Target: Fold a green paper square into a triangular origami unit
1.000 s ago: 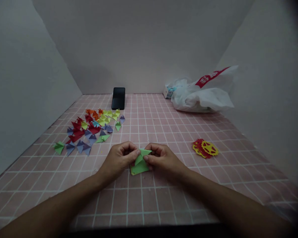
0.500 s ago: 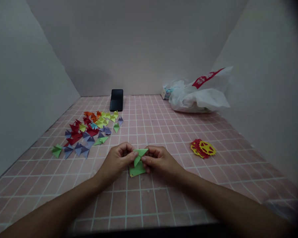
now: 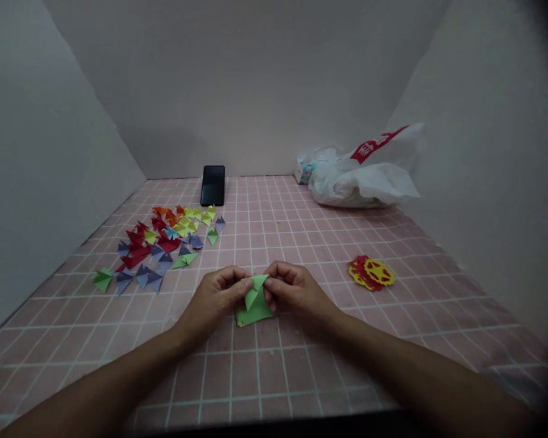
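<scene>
Apparently mid-fold, the left hand (image 3: 221, 292) and right hand (image 3: 298, 291) clamp a folded green paper (image 3: 256, 288) in their fingertips (image 3: 245, 284) over the paper stack (image 3: 254, 315), and the next crease likely calls for aligned edges.

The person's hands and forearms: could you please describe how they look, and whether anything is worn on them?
The left hand and the right hand are both ungloved, and no ring shows on the visible fingers. The left forearm and right forearm are bare, with no sleeve, watch or bracelet in view. Fingernail details are too small to tell.
</scene>
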A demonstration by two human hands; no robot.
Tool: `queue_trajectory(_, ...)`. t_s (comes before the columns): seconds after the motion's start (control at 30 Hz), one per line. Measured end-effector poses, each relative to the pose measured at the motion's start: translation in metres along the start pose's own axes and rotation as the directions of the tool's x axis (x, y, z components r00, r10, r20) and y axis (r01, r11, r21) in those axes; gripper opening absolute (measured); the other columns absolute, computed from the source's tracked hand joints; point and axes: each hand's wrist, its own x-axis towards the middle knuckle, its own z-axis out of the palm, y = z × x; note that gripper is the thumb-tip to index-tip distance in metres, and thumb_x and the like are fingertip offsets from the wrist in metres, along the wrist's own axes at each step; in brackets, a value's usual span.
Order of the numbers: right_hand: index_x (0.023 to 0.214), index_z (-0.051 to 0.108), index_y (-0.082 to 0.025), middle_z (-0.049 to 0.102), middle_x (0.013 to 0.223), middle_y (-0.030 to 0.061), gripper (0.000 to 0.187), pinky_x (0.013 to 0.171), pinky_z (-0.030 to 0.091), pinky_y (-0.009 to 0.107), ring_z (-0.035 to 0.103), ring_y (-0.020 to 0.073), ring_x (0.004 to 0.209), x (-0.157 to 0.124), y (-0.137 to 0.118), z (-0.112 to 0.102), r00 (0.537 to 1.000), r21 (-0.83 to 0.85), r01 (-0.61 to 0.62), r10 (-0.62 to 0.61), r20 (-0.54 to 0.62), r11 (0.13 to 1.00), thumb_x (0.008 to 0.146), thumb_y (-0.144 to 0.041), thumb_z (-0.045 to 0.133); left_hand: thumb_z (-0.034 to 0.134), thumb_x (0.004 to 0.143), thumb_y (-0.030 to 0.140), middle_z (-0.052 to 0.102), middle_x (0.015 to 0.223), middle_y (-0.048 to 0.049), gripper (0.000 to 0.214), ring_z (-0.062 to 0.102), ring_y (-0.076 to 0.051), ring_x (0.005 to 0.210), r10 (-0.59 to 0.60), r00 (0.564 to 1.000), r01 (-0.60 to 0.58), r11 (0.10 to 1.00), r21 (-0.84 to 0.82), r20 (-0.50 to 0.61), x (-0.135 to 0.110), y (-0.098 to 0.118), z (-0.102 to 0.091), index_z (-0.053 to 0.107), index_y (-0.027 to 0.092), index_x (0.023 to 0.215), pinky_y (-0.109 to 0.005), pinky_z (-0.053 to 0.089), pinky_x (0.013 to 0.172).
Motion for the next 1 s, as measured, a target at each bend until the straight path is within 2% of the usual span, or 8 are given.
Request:
queue_trajectory(0.13, 0.072, 0.054, -0.018, 0.058, 0.056, -0.0051, 0.015, 0.05, 0.04, 0.023, 0.051, 0.0075, 0.046, 0.0, 0.002, 0.003, 1.0, -0.026, 0.014, -0.014, -0.014, 1.0, 0.077, -0.028, 0.064, 0.059, 0.086, 0.04, 0.058, 0.064, 0.0008, 0.029, 0.05, -0.012, 0.06, 0.033, 0.999, -0.031, 0.997, 0.069, -0.027, 0.0, 0.0, 0.001, 0.067, 0.016, 0.071, -0.023, 0.04, 0.058)
queue_trajectory(0.33, 0.071, 0.051, -0.019, 0.06, 0.059, -0.005, 0.018, 0.051, 0.044, 0.023, 0.054, 0.0091, 0.048, -0.004, 0.003, 0.01, 0.999, 0.001, 0.004, -0.004, -0.048, 1.0, 0.077, -0.028, 0.065, 0.064, 0.082, 0.04, 0.06, 0.063, -0.0003, 0.028, 0.052, -0.013, 0.058, 0.016, 0.998, -0.014, 0.999, 0.039, -0.052, -0.004, -0.003, 0.002, 0.068, 0.016, 0.07, -0.024, 0.042, 0.056)
queue_trajectory(0.5, 0.074, 0.054, -0.018, 0.062, 0.062, -0.003, 0.021, 0.053, 0.047, 0.023, 0.057, 0.0093, 0.05, -0.005, 0.005, 0.009, 1.0, 0.064, 0.012, -0.013, 0.018, 0.998, 0.079, -0.034, 0.068, 0.064, 0.081, 0.04, 0.058, 0.061, 0.0008, 0.028, 0.052, -0.012, 0.056, 0.061, 0.994, -0.057, 0.997, 0.046, -0.091, -0.007, -0.001, 0.005, 0.063, 0.016, 0.067, -0.023, 0.043, 0.054)
queue_trajectory(0.63, 0.079, 0.058, -0.017, 0.064, 0.065, -0.0007, 0.027, 0.052, 0.046, 0.023, 0.059, 0.0099, 0.051, -0.003, 0.007, 0.005, 0.997, 0.101, 0.037, -0.044, 0.071, 0.994, 0.085, -0.043, 0.062, 0.063, 0.082, 0.035, 0.056, 0.06, 0.0016, 0.025, 0.05, -0.011, 0.056, 0.16, 0.978, -0.139, 0.979, 0.152, -0.135, -0.008, 0.002, 0.006, 0.061, 0.016, 0.065, -0.022, 0.041, 0.053)
queue_trajectory(0.8, 0.073, 0.056, -0.018, 0.06, 0.059, -0.0031, 0.028, 0.05, 0.042, 0.022, 0.054, 0.0083, 0.046, -0.003, 0.006, 0.004, 0.996, 0.023, 0.039, -0.041, 0.074, 0.999, 0.084, -0.042, 0.065, 0.061, 0.084, 0.026, 0.058, 0.063, 0.0004, 0.022, 0.052, -0.012, 0.06, 0.302, 0.949, -0.251, 0.901, 0.354, -0.094, -0.011, 0.002, 0.006, 0.064, 0.016, 0.064, -0.022, 0.041, 0.057)
queue_trajectory(0.87, 0.071, 0.055, -0.018, 0.06, 0.058, -0.0037, 0.027, 0.049, 0.042, 0.022, 0.054, 0.0081, 0.045, -0.004, 0.005, 0.004, 0.997, -0.011, 0.048, -0.047, 0.058, 0.999, 0.084, -0.039, 0.065, 0.061, 0.084, 0.029, 0.058, 0.063, 0.0001, 0.022, 0.052, -0.012, 0.061, 0.267, 0.961, -0.23, 0.919, 0.32, -0.077, -0.011, 0.002, 0.006, 0.065, 0.016, 0.067, -0.023, 0.041, 0.057)
queue_trajectory(1.0, 0.073, 0.055, -0.018, 0.061, 0.059, -0.0032, 0.027, 0.049, 0.043, 0.023, 0.055, 0.0089, 0.045, -0.005, 0.004, 0.004, 0.997, -0.036, 0.074, -0.074, 0.011, 0.997, 0.086, -0.04, 0.062, 0.063, 0.082, 0.035, 0.056, 0.06, 0.0021, 0.024, 0.05, -0.011, 0.056, 0.109, 0.992, -0.101, 0.988, 0.114, -0.069, -0.007, 0.001, 0.004, 0.063, 0.016, 0.068, -0.022, 0.041, 0.053)
